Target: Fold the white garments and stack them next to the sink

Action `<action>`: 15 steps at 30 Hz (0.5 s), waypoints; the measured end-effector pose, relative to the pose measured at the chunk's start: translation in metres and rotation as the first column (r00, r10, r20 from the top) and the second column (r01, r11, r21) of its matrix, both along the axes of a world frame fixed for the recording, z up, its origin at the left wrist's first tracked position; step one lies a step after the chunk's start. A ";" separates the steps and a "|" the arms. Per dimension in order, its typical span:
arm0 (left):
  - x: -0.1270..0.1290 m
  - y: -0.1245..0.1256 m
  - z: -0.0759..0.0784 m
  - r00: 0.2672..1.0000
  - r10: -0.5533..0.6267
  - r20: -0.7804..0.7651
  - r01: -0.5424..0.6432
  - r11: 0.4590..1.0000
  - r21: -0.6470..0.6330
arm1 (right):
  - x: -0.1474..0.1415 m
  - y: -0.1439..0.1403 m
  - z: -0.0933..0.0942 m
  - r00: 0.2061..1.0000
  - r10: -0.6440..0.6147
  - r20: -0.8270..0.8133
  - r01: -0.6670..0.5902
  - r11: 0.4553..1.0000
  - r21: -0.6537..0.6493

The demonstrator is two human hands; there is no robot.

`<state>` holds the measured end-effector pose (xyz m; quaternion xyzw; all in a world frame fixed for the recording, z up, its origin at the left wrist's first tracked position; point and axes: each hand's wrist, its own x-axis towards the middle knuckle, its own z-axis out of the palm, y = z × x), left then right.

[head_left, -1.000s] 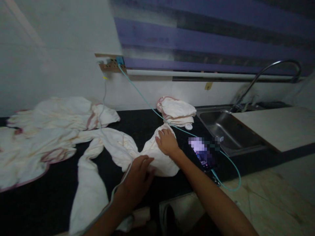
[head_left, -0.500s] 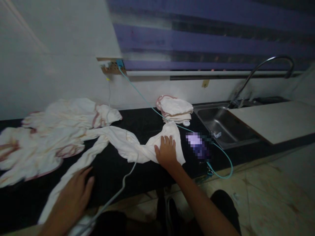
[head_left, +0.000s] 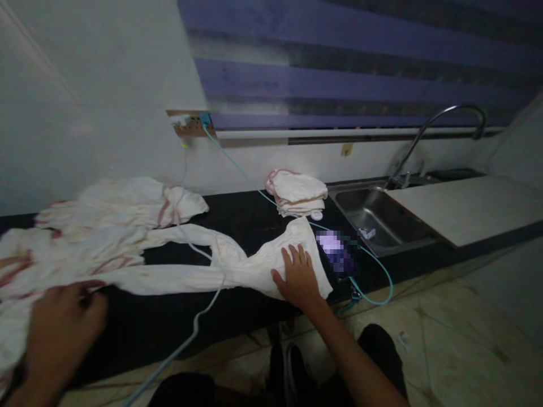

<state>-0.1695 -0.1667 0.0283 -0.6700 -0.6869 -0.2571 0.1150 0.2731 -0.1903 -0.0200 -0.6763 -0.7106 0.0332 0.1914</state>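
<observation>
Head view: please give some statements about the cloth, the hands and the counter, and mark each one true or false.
1. The right hand lies flat on one end of the long white cloth. True.
2. The left hand holds the phone. False: it is at the cloth's other end; the phone lies beside the right hand.
3. A folded pile of cloths sits next to the sink. True.
4. The teal cable is unplugged. False: it runs up to the wall socket.
</observation>
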 end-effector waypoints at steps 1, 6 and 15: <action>0.023 -0.010 -0.008 1.000 -0.009 0.022 0.010 1.000 -0.020 | 0.000 -0.001 -0.001 1.000 0.004 -0.001 -0.004 1.000 0.005; 0.165 -0.055 -0.041 0.866 -0.446 0.226 0.451 0.892 0.030 | 0.003 -0.009 -0.008 0.998 0.043 -0.044 -0.039 0.995 0.092; 0.281 -0.007 -0.036 0.784 -0.600 0.161 0.612 0.790 -0.039 | 0.011 -0.030 -0.024 0.949 0.187 -0.255 -0.098 0.940 0.327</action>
